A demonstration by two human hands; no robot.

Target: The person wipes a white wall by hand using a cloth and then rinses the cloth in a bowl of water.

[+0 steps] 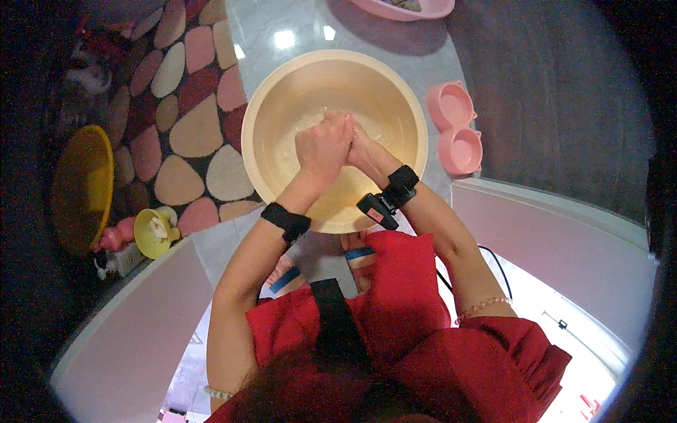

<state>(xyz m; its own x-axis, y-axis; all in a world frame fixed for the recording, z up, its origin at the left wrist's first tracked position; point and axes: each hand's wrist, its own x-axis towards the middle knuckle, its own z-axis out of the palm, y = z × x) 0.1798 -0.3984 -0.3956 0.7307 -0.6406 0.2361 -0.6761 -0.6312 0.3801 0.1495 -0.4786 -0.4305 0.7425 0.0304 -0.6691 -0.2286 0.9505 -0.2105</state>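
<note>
A large beige plastic basin (333, 219) stands on the grey tiled floor in front of me. Its inside has a wet sheen and bubble-like spots. Over its middle, my left hand (322, 145) and my right hand (365, 150) are pressed together, fingers folded against each other. Whether anything is between the palms is hidden. Each wrist wears a black strap, and a small black device (378, 210) hangs from the right one, above the basin's near rim.
Pink double pet bowls (457, 129) lie right of the basin. A pink basin (402, 11) holding something greyish stands beyond. At left are a stone-patterned rug (195, 127), a yellow tub (84, 185), a small yellow bowl (151, 238) and a white pump bottle (127, 259). Pale doorway walls (550, 227) flank me.
</note>
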